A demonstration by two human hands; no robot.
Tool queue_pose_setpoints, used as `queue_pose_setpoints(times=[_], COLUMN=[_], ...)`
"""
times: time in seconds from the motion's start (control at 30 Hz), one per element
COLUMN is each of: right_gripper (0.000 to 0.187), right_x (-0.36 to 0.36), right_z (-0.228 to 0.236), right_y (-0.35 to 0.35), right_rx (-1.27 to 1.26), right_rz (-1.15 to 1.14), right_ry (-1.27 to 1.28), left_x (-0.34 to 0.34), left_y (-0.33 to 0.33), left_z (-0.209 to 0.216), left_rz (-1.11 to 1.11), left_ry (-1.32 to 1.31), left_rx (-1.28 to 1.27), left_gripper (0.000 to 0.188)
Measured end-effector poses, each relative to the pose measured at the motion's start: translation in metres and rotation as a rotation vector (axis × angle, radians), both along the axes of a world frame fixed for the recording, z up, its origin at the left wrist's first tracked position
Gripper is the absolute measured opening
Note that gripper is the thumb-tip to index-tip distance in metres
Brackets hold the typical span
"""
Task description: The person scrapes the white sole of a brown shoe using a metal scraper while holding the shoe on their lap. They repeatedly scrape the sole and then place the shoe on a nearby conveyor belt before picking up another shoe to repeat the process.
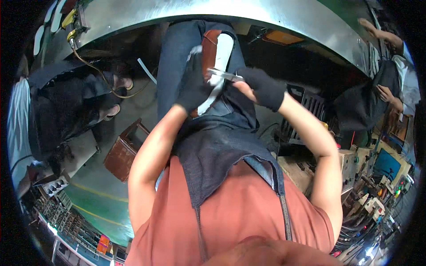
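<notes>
A long reddish-brown piece with a white strip point(224, 47) along its right side lies lengthwise over my lap, on dark trousers and apron. My left hand point(195, 82), in a black glove, grips its left side; the fingers are partly blurred. In my right hand point(261, 88), also black-gloved with bare fingertips showing, is a slim silver metal tool point(227, 75). Its flat end points left across the white strip, close to the left hand. Blur hides the tool's exact kind and whether it touches the strip.
A shiny metal table edge point(213, 9) curves across the far side. On its left, a yellow tool point(69, 20) trails a hose point(95, 70). A brown stool point(125, 150) stands at left. Co-workers sit on both sides, one with a hand point(387, 95) at right. Machines and cables crowd the lower right.
</notes>
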State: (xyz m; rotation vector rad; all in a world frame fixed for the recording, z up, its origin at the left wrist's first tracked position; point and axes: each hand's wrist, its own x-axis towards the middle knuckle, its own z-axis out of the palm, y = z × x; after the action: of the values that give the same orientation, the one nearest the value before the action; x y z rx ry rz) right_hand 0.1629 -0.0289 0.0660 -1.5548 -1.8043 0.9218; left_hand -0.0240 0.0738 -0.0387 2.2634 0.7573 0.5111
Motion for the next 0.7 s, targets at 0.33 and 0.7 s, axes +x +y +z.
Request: queue_pose_setpoints(times=[0.33, 0.7], right_gripper=[0.048, 0.033], right_x=[-0.007, -0.023], right_z=[-0.029, -0.009], right_y=[-0.052, -0.022], right_rx=[-0.744, -0.176], right_rz=[-0.356, -0.392], right_ry=[0.106, -0.097], left_x=[-0.060, -0.036], left_y=[-0.048, -0.042], left_z=[0.007, -0.004], left_rz=[0.004, 0.169], left_ry=[0.041, -0.112], left_rx=[-0.226, -0.372], left_gripper=[0.042, 0.060])
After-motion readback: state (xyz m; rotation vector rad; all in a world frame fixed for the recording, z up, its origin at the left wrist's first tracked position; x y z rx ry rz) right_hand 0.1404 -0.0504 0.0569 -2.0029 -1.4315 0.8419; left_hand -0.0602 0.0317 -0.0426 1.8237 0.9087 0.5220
